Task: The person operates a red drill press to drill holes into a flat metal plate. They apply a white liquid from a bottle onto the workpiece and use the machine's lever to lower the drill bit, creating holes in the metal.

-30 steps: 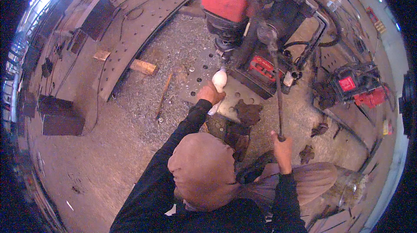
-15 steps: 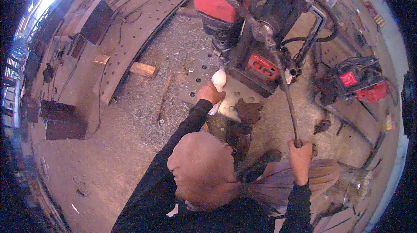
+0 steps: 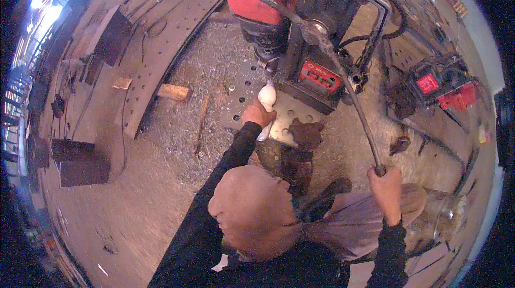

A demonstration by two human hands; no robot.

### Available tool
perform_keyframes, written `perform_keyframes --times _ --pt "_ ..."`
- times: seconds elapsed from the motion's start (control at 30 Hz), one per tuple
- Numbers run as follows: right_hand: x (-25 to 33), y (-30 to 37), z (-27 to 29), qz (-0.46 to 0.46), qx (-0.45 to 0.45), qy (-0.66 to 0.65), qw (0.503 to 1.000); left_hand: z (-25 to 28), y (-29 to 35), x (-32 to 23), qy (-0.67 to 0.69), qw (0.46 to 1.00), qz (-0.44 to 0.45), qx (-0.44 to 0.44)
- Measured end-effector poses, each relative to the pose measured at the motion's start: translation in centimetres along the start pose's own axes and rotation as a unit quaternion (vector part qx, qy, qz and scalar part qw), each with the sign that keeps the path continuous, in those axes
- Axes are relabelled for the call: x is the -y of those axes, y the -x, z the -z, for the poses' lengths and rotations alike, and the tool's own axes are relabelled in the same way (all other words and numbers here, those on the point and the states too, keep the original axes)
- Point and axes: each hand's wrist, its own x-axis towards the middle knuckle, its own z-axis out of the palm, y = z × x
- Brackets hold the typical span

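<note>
The left hand (image 3: 257, 114) is closed around a white bottle (image 3: 267, 95), whose tip points toward the lower end of a red-and-black drilling machine (image 3: 263, 1); contact there cannot be judged clearly. The bottle is over a perforated steel plate (image 3: 281, 126). The right hand (image 3: 386, 188) grips the near end of a long metal lever (image 3: 357, 108). A red label (image 3: 321, 76) with pale lettering marks the machine's base; a red square label (image 3: 427, 83) marks a second machine (image 3: 444, 76) at right

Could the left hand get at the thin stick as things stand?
Probably not: the left hand is closed around the white bottle, though the way to the thin stick looks free.
</note>
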Motion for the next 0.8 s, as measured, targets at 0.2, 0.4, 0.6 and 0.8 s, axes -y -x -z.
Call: perform_keyframes --times 0.2,0.4,0.6,0.8 --pt "-1.4 -0.5 0.1 0.083 -0.015 0.063 0.994 -0.2 -0.4 0.0 -0.009 1.0 0.001 0.009" --pt "-0.6 -0.5 0.7 0.075 -0.001 0.059 0.995 -0.6 -0.7 0.7 -0.012 1.0 -0.021 0.007" --pt "-0.4 -0.3 0.9 0.067 0.008 0.051 0.996 -0.3 -0.3 0.3 -0.02 0.999 -0.009 0.029" --pt "-1.0 -0.5 0.7 0.067 0.004 0.052 0.996 0.0 -0.2 0.0 -0.015 1.0 -0.002 0.02"
